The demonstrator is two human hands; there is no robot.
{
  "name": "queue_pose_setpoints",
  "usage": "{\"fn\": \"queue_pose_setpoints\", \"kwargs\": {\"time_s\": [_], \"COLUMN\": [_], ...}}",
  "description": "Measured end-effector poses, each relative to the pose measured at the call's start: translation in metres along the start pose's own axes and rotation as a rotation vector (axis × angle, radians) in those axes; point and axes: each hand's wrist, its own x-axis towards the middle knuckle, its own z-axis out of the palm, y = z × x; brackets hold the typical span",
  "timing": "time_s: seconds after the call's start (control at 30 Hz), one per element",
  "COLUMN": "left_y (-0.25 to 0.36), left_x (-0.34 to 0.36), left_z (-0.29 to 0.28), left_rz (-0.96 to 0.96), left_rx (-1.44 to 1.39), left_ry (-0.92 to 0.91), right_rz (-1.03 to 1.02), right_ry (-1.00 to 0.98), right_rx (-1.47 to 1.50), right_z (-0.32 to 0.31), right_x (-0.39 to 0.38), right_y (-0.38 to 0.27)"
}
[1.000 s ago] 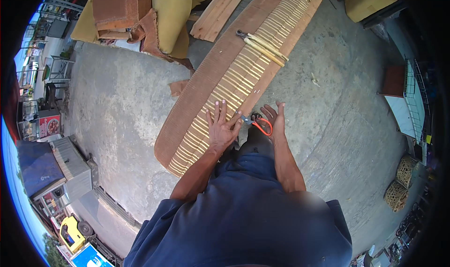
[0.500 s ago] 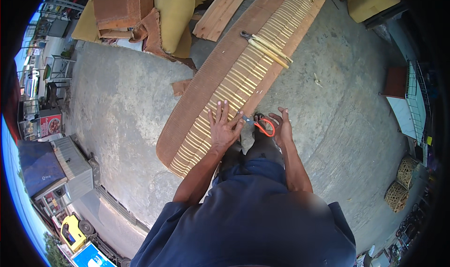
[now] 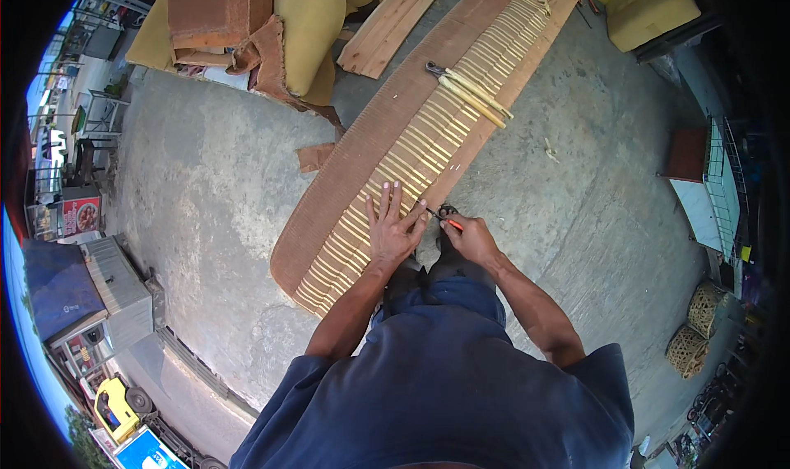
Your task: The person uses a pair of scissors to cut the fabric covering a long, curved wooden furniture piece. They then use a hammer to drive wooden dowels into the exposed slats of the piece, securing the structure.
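Observation:
A long brown ribbed panel [image 3: 341, 177] lies slantwise in front of me, with a row of pale yellow strips [image 3: 403, 158] across it. My left hand [image 3: 392, 232] rests flat on the strips near the panel's close end, fingers spread. Closed round an orange-handled tool [image 3: 453, 224], my right hand [image 3: 472, 240] is just right of the left fingertips. The tool's dark, thin end points to the panel's right edge beside my left thumb; its jaws are too small to make out. Farther up the panel lies a pincer-like tool [image 3: 473, 99] with a metal head and two long, pale handles.
Torn brown upholstery and yellow foam [image 3: 304, 33] are heaped at the far left. Wooden boards [image 3: 391, 25] lie beside the panel, and a small brown scrap [image 3: 314, 157] is on the concrete floor [image 3: 206, 181]. Woven baskets [image 3: 687, 350] stand at the right.
My right hand has turned from loosely open around the spread orange handles to a closed grip, and moved left toward the panel's edge. My left hand has stayed almost in place.

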Motion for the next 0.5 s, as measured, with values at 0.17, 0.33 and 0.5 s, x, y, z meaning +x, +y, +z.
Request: {"fn": "queue_pose_setpoints", "kwargs": {"time_s": [0.17, 0.33, 0.5], "left_y": [0.000, -0.005, 0.000], "left_x": [0.001, -0.002, -0.001], "left_z": [-0.002, 0.000, 0.004], "left_rz": [0.014, 0.017, -0.093], "left_rx": [-0.025, -0.005, -0.024], "left_ry": [0.032, 0.027, 0.041], "right_rz": [0.030, 0.406, 0.736], "right_ry": [0.115, -0.172, -0.225], "right_rx": [0.003, 0.066, 0.453], "right_z": [0.011, -0.044, -0.062], "right_x": [-0.010, 0.014, 0.018], "right_y": [-0.013, -0.040, -0.047]}}
